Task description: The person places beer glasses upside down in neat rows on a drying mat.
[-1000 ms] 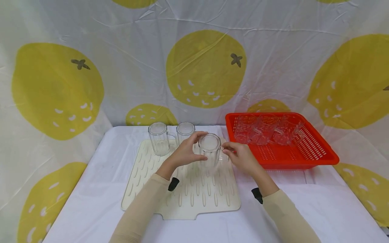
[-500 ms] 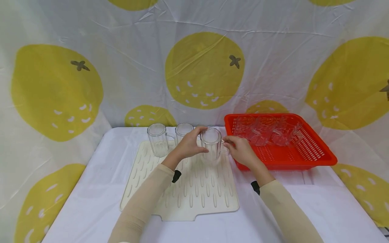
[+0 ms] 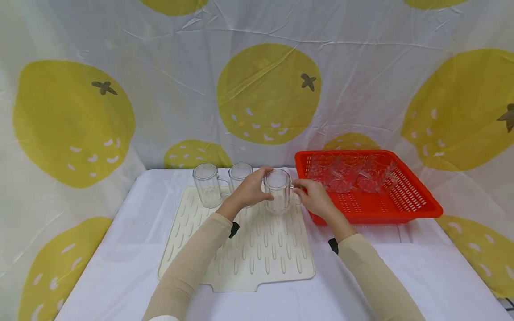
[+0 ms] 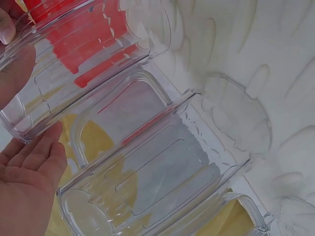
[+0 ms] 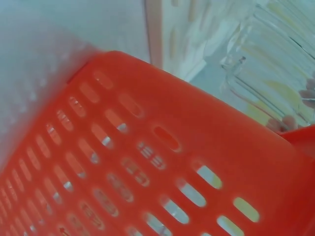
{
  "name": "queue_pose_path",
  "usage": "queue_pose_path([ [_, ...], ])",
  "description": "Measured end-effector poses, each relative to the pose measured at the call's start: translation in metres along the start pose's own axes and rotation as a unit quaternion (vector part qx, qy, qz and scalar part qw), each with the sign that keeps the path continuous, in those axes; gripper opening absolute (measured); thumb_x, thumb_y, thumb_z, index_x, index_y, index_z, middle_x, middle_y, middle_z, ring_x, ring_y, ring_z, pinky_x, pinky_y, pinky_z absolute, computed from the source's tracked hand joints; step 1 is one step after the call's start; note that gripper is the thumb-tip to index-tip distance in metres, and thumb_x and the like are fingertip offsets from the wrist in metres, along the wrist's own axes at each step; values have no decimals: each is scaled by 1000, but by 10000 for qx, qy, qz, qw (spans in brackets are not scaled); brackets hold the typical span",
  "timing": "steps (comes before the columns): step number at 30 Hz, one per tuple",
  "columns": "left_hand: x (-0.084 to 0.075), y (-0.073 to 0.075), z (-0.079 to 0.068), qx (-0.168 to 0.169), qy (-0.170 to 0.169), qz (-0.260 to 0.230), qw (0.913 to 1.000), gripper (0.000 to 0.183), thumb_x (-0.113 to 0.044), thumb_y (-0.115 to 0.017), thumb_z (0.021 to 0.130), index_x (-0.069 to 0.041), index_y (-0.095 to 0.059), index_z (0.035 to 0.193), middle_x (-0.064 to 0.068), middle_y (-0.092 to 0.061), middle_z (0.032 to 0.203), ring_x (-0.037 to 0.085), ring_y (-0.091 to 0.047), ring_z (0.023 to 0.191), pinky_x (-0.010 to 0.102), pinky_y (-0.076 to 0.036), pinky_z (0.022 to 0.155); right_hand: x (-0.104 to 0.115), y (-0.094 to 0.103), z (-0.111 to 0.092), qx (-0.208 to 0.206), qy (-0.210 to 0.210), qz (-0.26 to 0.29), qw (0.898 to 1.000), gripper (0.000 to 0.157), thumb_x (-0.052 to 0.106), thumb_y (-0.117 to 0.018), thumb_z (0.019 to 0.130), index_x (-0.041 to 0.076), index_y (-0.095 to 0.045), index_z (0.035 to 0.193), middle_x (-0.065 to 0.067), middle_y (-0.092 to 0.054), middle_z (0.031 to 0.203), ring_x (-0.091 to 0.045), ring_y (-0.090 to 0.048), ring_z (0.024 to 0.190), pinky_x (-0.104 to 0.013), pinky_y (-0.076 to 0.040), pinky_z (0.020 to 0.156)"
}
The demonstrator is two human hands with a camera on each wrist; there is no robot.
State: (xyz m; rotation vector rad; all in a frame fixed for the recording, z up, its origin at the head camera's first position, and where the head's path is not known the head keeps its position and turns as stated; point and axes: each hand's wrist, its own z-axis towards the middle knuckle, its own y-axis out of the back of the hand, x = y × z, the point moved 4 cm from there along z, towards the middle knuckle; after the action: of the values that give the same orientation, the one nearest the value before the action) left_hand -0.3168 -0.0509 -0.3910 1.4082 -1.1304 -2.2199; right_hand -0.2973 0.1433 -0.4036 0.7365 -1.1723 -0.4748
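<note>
A clear glass mug [image 3: 278,196] stands upside down at the back right of a cream draining mat [image 3: 257,263], base upward. My left hand [image 3: 250,191] curves around the mug's left side near the base, thumb in front. On the other side my right hand [image 3: 315,197] pinches its handle, which the fingers partly cover. Two more upturned glass mugs stand in a row to the left: an outer mug [image 3: 209,187] and a middle mug [image 3: 238,173], the latter partly behind my left hand. In the left wrist view, the held mug [image 4: 93,44] lies alongside the middle mug [image 4: 147,172].
A red perforated basket [image 3: 373,216] sits close to my right hand, with several glass mugs [image 3: 341,178] lying at its back. Its slotted wall [image 5: 197,128] fills much of the right wrist view. A white cloth covers the table [image 3: 361,285]; a lemon-print curtain [image 3: 160,111] hangs behind.
Both hands have carried the mug away from me, to the mat's back right in line with the other two. Over the last half second, the mug and hands have barely moved.
</note>
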Motion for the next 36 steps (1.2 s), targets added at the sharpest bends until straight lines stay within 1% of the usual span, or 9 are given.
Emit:
queue_pose_path([
  [5, 2, -3, 4, 79, -59, 267, 9996, 80, -7, -85, 74, 2, -41, 140, 17, -51, 139, 29, -47, 129, 37, -36, 109, -5, -4, 1, -50, -82, -19, 10000, 34, 11, -64, 94, 1, -63, 127, -19, -63, 122, -37, -58, 111, -49, -51, 92],
  [9, 4, -4, 6, 97, -163, 414, 9990, 80, -7, -86, 73, 3, -42, 139, 17, -52, 138, 28, -48, 128, 37, -36, 109, -5, -4, 2, -329, 140, -192, 9992, 27, 12, -67, 92, 1, -68, 117, -20, -59, 119, -38, -53, 112, -52, -48, 95],
  [14, 4, -5, 9, 202, -171, 483, 9985, 81, -5, -83, 77, 3, -38, 144, 17, -48, 142, 28, -44, 132, 36, -33, 111, -2, -3, 3, -610, 358, -296, 9971, 20, 11, -70, 89, -2, -71, 105, -19, -57, 110, -36, -51, 106, -52, -48, 94],
  [17, 3, -6, 12, 257, -159, 575, 9979, 82, -4, -80, 79, 3, -34, 147, 17, -45, 145, 28, -41, 135, 36, -30, 113, -1, -4, 2, -626, 289, -328, 9971, 21, 11, -70, 89, -2, -71, 105, -19, -57, 110, -36, -51, 106, -51, -48, 94],
  [24, -1, -8, 14, 396, -384, 733, 9958, 83, 2, -77, 80, 5, -29, 148, 20, -40, 149, 30, -37, 138, 36, -27, 114, -2, -4, 1, -570, 138, -477, 9971, 20, 13, -71, 88, -2, -71, 101, -19, -55, 112, -36, -50, 108, -51, -51, 91],
  [28, -2, -8, 13, 436, -448, 717, 9955, 83, 4, -75, 80, 6, -27, 148, 21, -37, 150, 31, -35, 139, 37, -26, 115, -2, -4, 1, -438, -29, -456, 9980, 22, 15, -71, 88, -2, -70, 103, -20, -54, 118, -37, -48, 113, -52, -50, 93],
  [31, -3, -7, 10, 386, -439, 676, 9960, 84, 3, -74, 81, 5, -27, 149, 20, -36, 151, 31, -33, 140, 36, -25, 115, -3, -3, 0, -369, -45, -388, 9986, 29, 17, -69, 89, -2, -69, 111, -21, -53, 124, -37, -47, 117, -54, -48, 95],
  [33, -4, -3, 5, 277, -420, 617, 9968, 82, 1, -74, 82, 4, -26, 150, 19, -36, 152, 30, -33, 140, 36, -25, 115, -4, 1, -2, -412, -41, -301, 9987, 34, 18, -69, 90, -2, -67, 116, -21, -53, 126, -38, -46, 119, -56, -47, 96],
  [36, -8, 7, -9, -42, -408, 381, 9984, 79, -2, -72, 86, 2, -27, 151, 18, -37, 151, 31, -35, 139, 40, -29, 113, -8, 10, -7, -613, -24, -202, 9979, 37, 19, -68, 91, -2, -64, 121, -21, -53, 127, -38, -46, 120, -58, -44, 98],
])
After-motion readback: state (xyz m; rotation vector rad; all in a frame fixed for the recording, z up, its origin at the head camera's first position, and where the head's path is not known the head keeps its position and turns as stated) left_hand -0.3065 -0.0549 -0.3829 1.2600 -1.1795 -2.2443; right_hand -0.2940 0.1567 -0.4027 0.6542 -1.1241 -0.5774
